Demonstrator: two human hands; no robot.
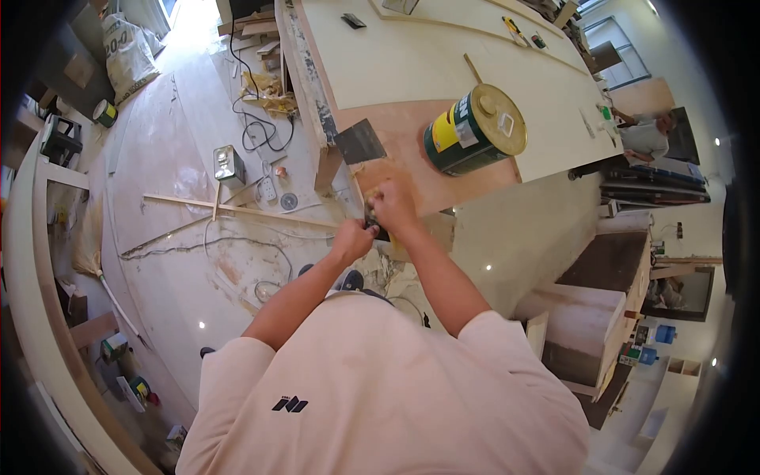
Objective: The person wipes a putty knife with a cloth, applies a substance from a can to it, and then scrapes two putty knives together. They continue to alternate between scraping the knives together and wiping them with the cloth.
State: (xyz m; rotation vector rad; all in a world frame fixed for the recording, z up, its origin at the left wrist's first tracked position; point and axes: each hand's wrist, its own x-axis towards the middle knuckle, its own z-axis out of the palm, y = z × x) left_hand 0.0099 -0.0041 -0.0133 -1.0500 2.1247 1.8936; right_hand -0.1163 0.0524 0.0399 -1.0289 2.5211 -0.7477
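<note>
At the near corner of the workbench (475,184), my left hand (354,240) is closed on a small dark piece. Just right of it and slightly higher, my right hand (393,207) is closed too; a yellowish bit shows at its fingers, too small to name. Both hands are close together at the bench's edge. A dark square sheet (360,142) lies on the bench just above them. To the right stands a large green and yellow can (467,134), on a reddish-brown panel surface. A thin wooden stick (473,68) lies behind the can.
On the floor at left are a metal tin (229,165), crossed wooden strips (253,210), a power strip (269,188), black cable and a broom (89,237). A co-worker (645,138) is at the far right. A wooden cabinet (578,317) stands at right.
</note>
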